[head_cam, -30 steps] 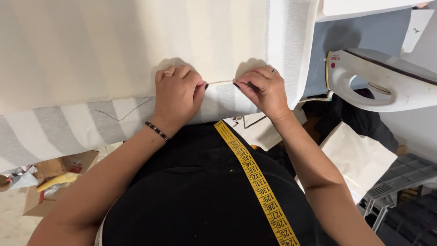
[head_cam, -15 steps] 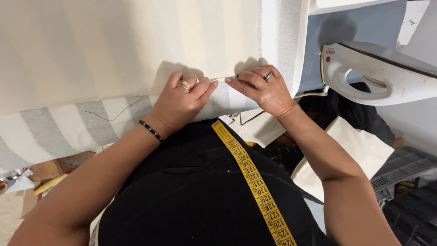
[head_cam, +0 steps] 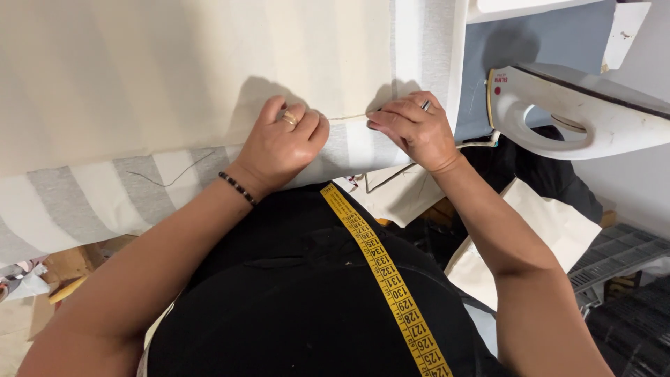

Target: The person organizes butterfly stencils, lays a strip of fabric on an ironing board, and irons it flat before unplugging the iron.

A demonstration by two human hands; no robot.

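The cream fabric point(head_cam: 174, 70) lay spread over the worktop point(head_cam: 91, 202), whose grey-and-white striped cover showed along the near edge. The left hand point(head_cam: 283, 143) rested on the fabric's near hem, its fingers point(head_cam: 307, 126) curled and pressed together, knuckles up, pinning the cloth down; a gold ring point(head_cam: 288, 119) sat on one finger and a dark beaded bracelet point(head_cam: 237, 188) circled the wrist. The right hand point(head_cam: 412, 129) lay just beside it toward the worktop's right end, fingers bent and closed on the same hem, though whether they pinched the cloth or only pressed on it could not be told. A thin folded edge point(head_cam: 347, 116) of the fabric ran taut between the two hands. A loose dark thread point(head_cam: 167, 178) lay on the striped cover near the left forearm. A white iron point(head_cam: 558, 105) stood beyond the worktop's right end. A yellow measuring tape point(head_cam: 380, 276) hung down the person's black top point(head_cam: 293, 307).
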